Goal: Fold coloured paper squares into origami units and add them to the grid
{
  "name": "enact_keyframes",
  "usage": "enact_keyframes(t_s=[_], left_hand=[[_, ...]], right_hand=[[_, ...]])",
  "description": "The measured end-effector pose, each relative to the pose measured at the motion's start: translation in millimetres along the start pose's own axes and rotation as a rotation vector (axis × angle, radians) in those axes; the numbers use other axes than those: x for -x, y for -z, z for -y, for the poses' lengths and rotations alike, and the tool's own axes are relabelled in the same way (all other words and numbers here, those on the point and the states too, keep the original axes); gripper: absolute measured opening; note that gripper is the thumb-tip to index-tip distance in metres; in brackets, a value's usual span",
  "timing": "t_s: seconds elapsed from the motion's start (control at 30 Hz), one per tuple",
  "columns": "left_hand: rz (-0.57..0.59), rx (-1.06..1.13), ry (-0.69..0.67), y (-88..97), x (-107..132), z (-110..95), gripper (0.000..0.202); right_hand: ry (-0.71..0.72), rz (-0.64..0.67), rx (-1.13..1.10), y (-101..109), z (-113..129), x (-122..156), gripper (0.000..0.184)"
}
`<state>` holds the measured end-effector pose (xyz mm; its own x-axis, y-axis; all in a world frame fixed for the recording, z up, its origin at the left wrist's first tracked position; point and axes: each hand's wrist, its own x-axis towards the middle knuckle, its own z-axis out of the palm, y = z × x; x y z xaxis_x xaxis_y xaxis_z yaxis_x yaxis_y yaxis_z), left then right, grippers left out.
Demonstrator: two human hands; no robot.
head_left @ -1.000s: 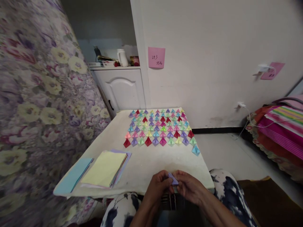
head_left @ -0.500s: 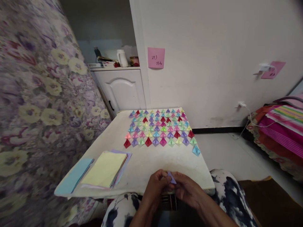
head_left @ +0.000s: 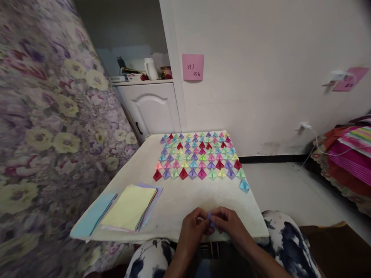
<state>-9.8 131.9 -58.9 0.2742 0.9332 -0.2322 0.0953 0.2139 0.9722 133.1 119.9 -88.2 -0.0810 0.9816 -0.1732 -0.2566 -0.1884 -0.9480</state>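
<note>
A small folded piece of purple paper (head_left: 211, 220) is pinched between the fingertips of both hands, just above the table's near edge. My left hand (head_left: 194, 224) is closed on its left side, and my right hand (head_left: 227, 222) on its right side; the fingers cover most of it. Farther up the table (head_left: 179, 208) lie rows of folded paper pieces (head_left: 202, 173) in red, purple, green, pink, yellow and blue. One light-blue folded piece (head_left: 244, 185) lies apart at the right edge, nearer to me than the rows.
A stack of coloured paper sheets (head_left: 129, 206), yellow on top, lies at the left, beside a light-blue stack (head_left: 94, 214). A floral curtain (head_left: 66, 127) hangs along the left side. Behind the table are a white cabinet (head_left: 153, 110) and the wall. My knees are under the near edge.
The purple paper has turned and is more covered by the fingers. My right hand has shifted, its thumb and fingers now pressing the paper. The view has swung slightly left.
</note>
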Motion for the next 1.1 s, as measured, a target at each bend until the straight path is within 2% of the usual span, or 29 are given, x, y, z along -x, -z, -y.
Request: enact_keyframes(t_s=[0.1,0.2,0.43,0.6,0.7,0.83,1.0,1.1], left_hand=[[-0.031,-0.137,-0.044,-4.1,4.0,-4.6,0.003],[-0.071,-0.18,-0.069,-9.0,6.7,-10.5,0.005],[-0.05,0.016,-0.105,-10.1,3.3,-17.7,0.013],[-0.071,0.023,-0.096,-17.1,5.1,-18.0,0.012],[-0.112,-0.003,-0.157,-22.6,7.1,-20.2,0.01],[-0.128,-0.056,-0.262,-25.9,7.3,-21.9,0.007],[-0.098,-0.114,-0.268,-29.3,6.7,-23.5,0.009],[-0.11,-0.233,-0.281,-32.2,8.2,-27.9,0.011]], right_hand=[[0.02,0.056,0.131,7.0,0.7,-6.6,0.018],[0.034,0.104,0.148,11.4,3.1,-10.3,0.014],[0.072,0.133,-0.062,18.2,-0.6,-10.4,0.016],[0.103,0.129,-0.235,18.7,-7.7,-8.9,0.018],[0.104,0.153,-0.274,19.3,-5.8,-6.9,0.02],[0.129,0.152,-0.217,21.4,2.9,-2.7,0.019],[0.206,0.065,-0.071,21.4,16.5,3.6,0.015],[0.273,0.024,0.042,20.3,19.9,5.7,0.01]])
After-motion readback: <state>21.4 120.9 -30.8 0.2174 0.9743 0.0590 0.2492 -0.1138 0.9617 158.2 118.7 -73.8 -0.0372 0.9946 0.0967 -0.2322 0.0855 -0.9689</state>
